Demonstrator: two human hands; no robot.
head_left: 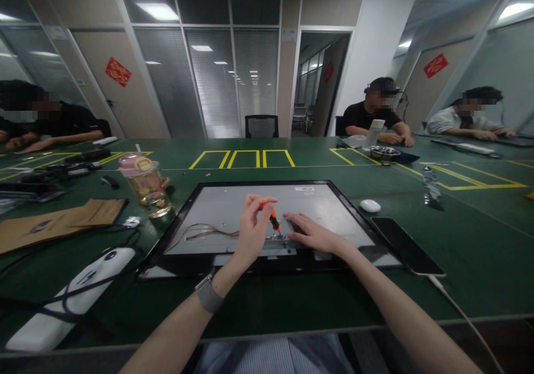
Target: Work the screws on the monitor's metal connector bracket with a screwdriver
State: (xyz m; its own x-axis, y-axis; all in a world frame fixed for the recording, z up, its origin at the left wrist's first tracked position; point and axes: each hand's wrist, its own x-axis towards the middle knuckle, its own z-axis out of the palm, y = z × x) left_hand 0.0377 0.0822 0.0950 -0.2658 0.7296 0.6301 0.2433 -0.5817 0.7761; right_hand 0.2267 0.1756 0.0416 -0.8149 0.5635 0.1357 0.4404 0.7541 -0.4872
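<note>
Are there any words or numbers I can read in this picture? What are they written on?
No text here is clear enough to quote.
White label on the monitor back panel: too small to read.
Red door decorations: gold marks, blurred.
Purple print on the brown paper bag: illegible.
Pink bottle: pattern only, no readable words.
The left hand holds an orange screwdriver with no readable marking; the right hand rests on the panel.

Bottle (147,186) and phone (405,246) flank the panel (233,204) — far side open.

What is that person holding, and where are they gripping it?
The left hand grips a small screwdriver by its orange handle; the right hand lies flat, holding nothing.
</note>
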